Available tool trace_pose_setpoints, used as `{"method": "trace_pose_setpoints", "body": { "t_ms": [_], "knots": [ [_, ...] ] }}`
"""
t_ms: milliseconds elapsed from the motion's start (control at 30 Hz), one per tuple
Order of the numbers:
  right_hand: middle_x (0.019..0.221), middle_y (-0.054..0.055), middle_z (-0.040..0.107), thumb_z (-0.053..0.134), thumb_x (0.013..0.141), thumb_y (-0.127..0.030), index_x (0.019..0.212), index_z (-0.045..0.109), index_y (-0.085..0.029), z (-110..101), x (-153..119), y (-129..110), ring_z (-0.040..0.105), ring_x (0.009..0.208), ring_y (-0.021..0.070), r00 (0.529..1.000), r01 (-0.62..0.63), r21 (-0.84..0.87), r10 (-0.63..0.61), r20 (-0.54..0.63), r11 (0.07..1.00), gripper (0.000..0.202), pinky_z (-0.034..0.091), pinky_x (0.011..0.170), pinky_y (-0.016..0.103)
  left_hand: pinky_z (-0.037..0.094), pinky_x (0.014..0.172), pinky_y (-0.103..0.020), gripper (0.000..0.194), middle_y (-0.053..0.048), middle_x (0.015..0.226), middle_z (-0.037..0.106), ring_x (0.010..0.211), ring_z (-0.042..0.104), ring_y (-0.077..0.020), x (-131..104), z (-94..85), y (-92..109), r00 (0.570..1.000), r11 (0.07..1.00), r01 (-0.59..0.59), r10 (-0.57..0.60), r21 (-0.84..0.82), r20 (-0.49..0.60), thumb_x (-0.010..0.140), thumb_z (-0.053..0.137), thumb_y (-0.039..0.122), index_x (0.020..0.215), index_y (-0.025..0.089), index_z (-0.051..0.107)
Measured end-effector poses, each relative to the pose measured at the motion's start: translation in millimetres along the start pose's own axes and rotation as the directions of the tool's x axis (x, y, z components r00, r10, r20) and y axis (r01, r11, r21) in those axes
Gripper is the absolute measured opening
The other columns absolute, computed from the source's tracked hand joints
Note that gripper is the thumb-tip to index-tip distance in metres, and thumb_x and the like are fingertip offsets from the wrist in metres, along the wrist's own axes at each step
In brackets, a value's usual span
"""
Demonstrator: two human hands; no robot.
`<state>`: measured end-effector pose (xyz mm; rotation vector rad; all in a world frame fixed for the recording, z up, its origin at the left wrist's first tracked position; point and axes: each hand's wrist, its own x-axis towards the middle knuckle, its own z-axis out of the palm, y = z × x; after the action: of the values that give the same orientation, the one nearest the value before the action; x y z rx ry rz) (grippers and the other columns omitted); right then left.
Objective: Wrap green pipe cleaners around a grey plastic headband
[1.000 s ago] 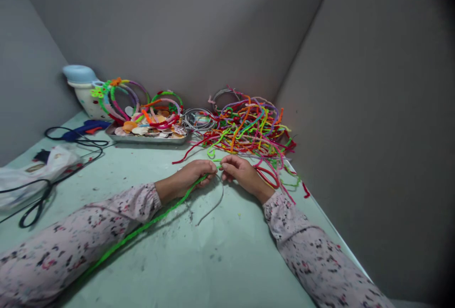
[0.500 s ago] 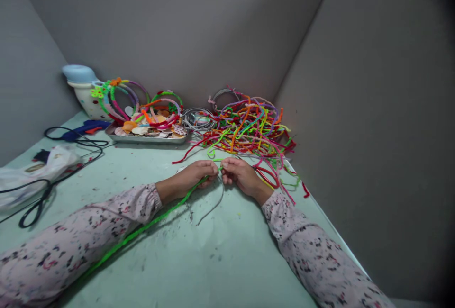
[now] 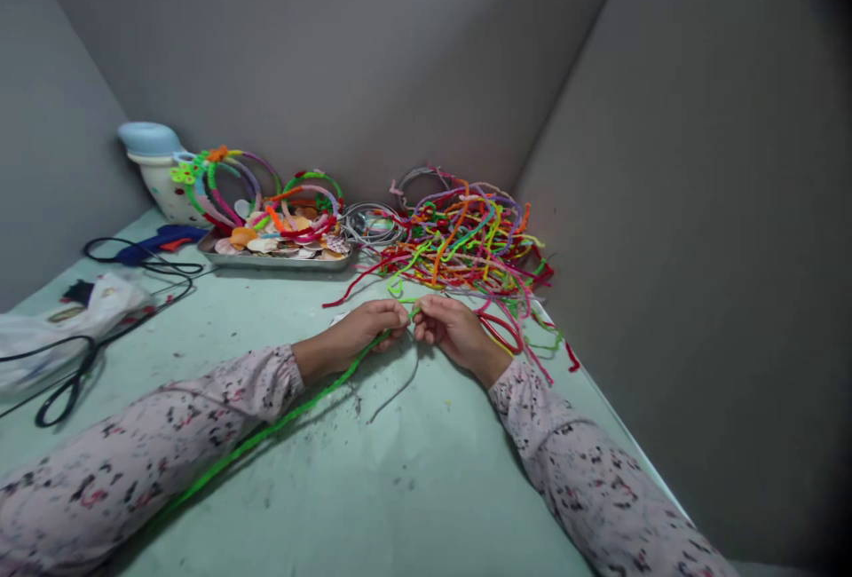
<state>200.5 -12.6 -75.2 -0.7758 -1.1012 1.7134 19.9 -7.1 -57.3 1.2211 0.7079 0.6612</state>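
A long bright green pipe cleaner (image 3: 293,417) runs from the lower left up to my fingers at the middle of the table. My left hand (image 3: 366,328) pinches it near its upper end. Close against it on the right, my right hand (image 3: 449,328) is closed on a short green end between thumb and fingertips. From between the two hands a thin grey wire (image 3: 405,386) curves down and rests near the tabletop. Just how the green and the grey meet is hidden by my fingers. Red scissor handles (image 3: 499,333) lie beside my right wrist.
A tangled heap of coloured pipe cleaners (image 3: 466,235) lies behind my hands. Left of it are coiled wire (image 3: 373,222) and a metal tray (image 3: 280,263) holding shells and wrapped hoops. A blue-topped container (image 3: 156,173), a black cable (image 3: 86,364) and a plastic bag (image 3: 113,302) occupy the left.
Both hands stay nearly in place. The fingertips of my right hand have shifted slightly around the green end.
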Motion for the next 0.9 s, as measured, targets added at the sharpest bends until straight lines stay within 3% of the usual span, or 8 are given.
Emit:
{"method": "trace_pose_setpoints", "body": {
  "t_ms": [167,367,633,900],
  "knots": [
    [0.065,0.000,0.062,0.064,0.077,-0.032,0.091,0.062,-0.015,2.4,0.3,0.2,0.058,0.051,0.0085,0.999,0.036,-0.061,-0.038,-0.035,0.998,0.023,0.039,0.040,0.015,0.023,0.044,-0.020,0.012,0.004,0.058,0.047,0.046,0.035,-0.0053,0.2,0.4,1.7,1.000,1.000,0.010,-0.010,0.002,-0.008,0.076,0.058,0.026,0.074,0.015,0.053],
    [0.061,-0.002,0.060,0.065,0.076,-0.039,0.077,0.057,-0.016,3.9,0.0,1.3,0.053,0.046,0.0070,0.996,0.017,-0.131,-0.028,-0.080,0.991,0.024,0.037,0.039,0.016,0.023,0.043,-0.020,0.016,0.004,0.058,0.046,0.046,0.036,-0.0058,-0.4,0.4,0.8,0.999,0.999,0.018,-0.017,0.030,-0.030,0.075,0.060,0.029,0.074,0.015,0.053],
    [0.054,-0.003,0.056,0.062,0.074,-0.033,0.069,0.056,-0.016,3.8,2.4,3.3,0.050,0.042,0.0062,0.990,0.009,-0.160,-0.031,-0.136,0.987,0.019,0.034,0.037,0.015,0.023,0.043,-0.020,0.013,0.004,0.054,0.043,0.046,0.035,-0.0072,0.2,1.6,-0.3,0.999,0.997,0.013,-0.009,0.080,-0.048,0.074,0.059,0.028,0.072,0.015,0.054],
    [0.059,-0.001,0.059,0.062,0.076,-0.037,0.073,0.057,-0.016,2.7,1.9,1.7,0.051,0.043,0.0069,0.994,0.019,-0.151,-0.035,-0.100,0.988,0.022,0.034,0.036,0.016,0.023,0.043,-0.020,0.013,0.004,0.055,0.044,0.047,0.036,-0.0074,0.2,1.9,-1.4,0.998,0.996,0.001,0.004,0.088,-0.065,0.073,0.058,0.028,0.073,0.015,0.055]
  ]
}}
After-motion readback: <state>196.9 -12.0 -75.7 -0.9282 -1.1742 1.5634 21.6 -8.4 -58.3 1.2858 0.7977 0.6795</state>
